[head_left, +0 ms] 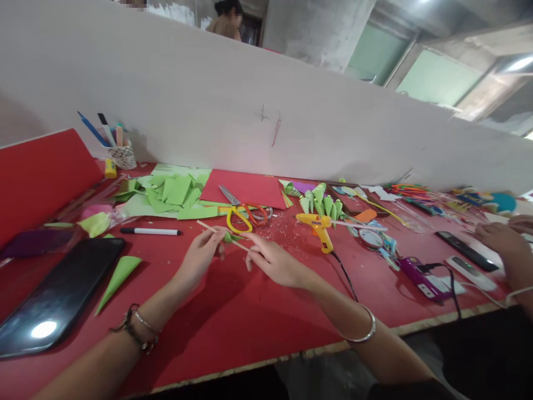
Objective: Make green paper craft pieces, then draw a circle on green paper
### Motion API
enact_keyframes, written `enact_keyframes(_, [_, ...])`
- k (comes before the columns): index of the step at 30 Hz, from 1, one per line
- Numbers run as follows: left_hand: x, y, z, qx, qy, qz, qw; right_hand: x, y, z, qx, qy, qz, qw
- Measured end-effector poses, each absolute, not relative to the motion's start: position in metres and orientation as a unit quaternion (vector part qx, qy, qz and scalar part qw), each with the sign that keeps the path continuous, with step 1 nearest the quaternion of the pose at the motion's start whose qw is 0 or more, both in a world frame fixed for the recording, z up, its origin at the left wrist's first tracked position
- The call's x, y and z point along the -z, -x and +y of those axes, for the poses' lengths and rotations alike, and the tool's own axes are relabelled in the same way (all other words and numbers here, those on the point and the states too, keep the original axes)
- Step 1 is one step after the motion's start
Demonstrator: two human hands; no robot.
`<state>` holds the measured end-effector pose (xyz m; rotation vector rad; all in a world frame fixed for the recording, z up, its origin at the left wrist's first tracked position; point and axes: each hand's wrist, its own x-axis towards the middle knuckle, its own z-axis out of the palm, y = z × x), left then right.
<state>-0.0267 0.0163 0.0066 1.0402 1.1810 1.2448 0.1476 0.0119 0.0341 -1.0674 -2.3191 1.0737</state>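
Note:
A thin wooden stick (242, 245) with a small green paper piece (227, 238) around its middle is held above the red table. My left hand (202, 250) pinches it near the green piece, and the stick's upper end sticks out past those fingers. My right hand (275, 262) holds the stick's other end, fingers closed around it. Just behind the hands lie scissors (239, 218) with a yellow and orange handle. A yellow glue gun (320, 229) rests to the right. At the left, a green paper cone (120, 280) lies beside a black phone (62, 291).
Green paper pieces (177, 191) and a marker (150, 231) lie at the back left, near a pen cup (124, 154). Several green cones (318, 197) stand behind the glue gun. A purple power strip (425, 280) and another person's hand (499, 239) are at the right.

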Motion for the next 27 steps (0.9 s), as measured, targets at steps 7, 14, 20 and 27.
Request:
enact_keyframes(7, [-0.012, 0.046, 0.027, -0.598, -0.366, 0.473, 0.534, -0.046, -0.175, 0.028, -0.43, 0.371, -0.801, 0.191])
enact_keyframes(14, [0.003, 0.032, 0.025, -0.505, -0.481, 0.528, 0.485, -0.038, -0.159, 0.031, -0.455, 0.377, -0.774, 0.229])
enact_keyframes(20, [0.011, 0.03, 0.021, -0.438, -0.635, 0.52, 0.367, -0.037, -0.153, 0.051, -0.423, 0.411, -0.754, 0.289])
enact_keyframes(27, [0.017, 0.041, 0.03, -0.436, -0.675, 0.544, 0.241, -0.034, -0.136, 0.101, -0.134, 0.51, -0.823, 0.21])
